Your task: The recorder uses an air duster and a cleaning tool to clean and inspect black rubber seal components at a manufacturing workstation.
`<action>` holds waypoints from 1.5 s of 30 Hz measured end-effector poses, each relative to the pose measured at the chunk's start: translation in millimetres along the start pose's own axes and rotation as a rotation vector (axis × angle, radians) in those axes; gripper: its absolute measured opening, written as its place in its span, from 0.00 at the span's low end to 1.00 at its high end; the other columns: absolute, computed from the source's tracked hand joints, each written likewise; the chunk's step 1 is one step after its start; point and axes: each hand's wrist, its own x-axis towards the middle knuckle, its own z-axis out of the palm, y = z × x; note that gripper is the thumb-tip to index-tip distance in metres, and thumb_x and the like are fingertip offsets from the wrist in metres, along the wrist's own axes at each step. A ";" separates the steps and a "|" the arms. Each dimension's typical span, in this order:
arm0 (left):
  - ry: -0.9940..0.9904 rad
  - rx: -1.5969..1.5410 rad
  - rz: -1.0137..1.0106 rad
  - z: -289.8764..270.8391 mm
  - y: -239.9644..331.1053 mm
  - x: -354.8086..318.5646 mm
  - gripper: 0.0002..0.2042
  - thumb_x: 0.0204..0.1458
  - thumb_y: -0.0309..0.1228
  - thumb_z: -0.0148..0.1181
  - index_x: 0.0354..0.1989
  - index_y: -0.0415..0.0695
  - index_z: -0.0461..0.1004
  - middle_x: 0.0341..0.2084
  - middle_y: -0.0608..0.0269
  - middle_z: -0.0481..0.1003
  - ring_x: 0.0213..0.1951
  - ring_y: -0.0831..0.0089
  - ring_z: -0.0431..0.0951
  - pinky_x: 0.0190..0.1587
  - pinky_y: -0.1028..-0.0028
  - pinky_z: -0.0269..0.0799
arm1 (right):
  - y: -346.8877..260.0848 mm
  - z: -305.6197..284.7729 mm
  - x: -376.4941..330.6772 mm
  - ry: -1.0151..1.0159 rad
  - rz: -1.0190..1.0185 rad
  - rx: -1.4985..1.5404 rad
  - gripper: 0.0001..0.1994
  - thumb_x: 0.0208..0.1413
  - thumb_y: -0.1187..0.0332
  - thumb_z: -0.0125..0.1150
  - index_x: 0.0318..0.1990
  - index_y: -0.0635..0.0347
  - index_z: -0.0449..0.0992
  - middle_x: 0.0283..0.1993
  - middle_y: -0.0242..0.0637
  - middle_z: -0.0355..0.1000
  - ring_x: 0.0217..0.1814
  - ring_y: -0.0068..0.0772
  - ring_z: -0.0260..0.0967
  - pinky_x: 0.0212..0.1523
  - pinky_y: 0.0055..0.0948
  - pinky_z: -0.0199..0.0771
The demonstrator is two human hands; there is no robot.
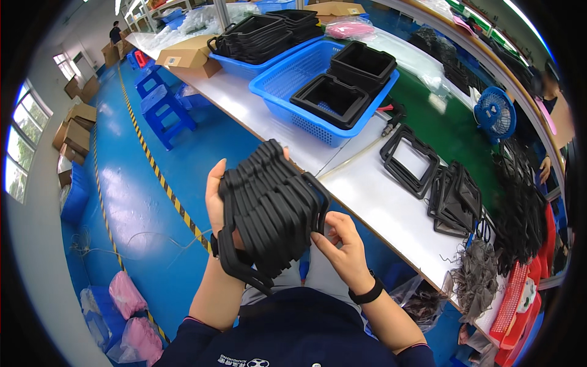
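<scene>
A thick stack of black rectangular plastic frames [269, 211] is held up in front of my body, above the table's near edge. My left hand [215, 186] is closed round the stack from its left and far side; the frames hide most of its palm. At the right end of the stack, my right hand [343, 249] has its thumb and forefinger pinched at the edge of the last frame, with the other fingers curled. Dark bands sit on both wrists.
A blue basket [263, 92] with stacked black frames stands on the white table [361, 183]; another full blue basket [241, 68] is behind it. Loose black frames [411, 162] lie to the right, near dark strips [520, 208], a blue fan [494, 114] and a red basket [513, 306]. Blue stools [162, 110] stand left.
</scene>
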 end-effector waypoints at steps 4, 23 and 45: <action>-0.100 -0.022 -0.059 -1.3 -0.5 2.7 0.33 0.56 0.49 0.37 0.60 0.30 0.58 0.55 0.46 0.66 0.52 0.53 0.72 0.57 0.59 0.65 | 2.6 3.0 7.3 -0.049 -0.011 -0.054 0.09 0.47 0.70 0.66 0.37 0.59 0.77 0.41 0.32 0.69 0.32 0.23 0.62 0.29 0.21 0.64; -0.200 0.242 -0.285 -29.4 -27.2 -30.2 0.38 0.53 0.52 0.37 0.63 0.29 0.50 0.63 0.40 0.53 0.60 0.51 0.62 0.58 0.40 0.58 | -13.2 -41.1 -2.5 -0.338 0.434 0.885 0.21 0.65 0.61 0.45 0.55 0.72 0.67 0.54 0.45 0.68 0.54 0.33 0.66 0.56 0.31 0.65; -0.145 0.004 -0.288 -23.2 -34.7 -22.1 0.41 0.57 0.59 0.34 0.62 0.29 0.53 0.60 0.38 0.58 0.62 0.49 0.60 0.63 0.56 0.57 | -22.8 -31.7 -13.9 -0.348 0.562 0.590 0.24 0.65 0.57 0.42 0.54 0.73 0.66 0.52 0.45 0.70 0.52 0.32 0.69 0.53 0.31 0.69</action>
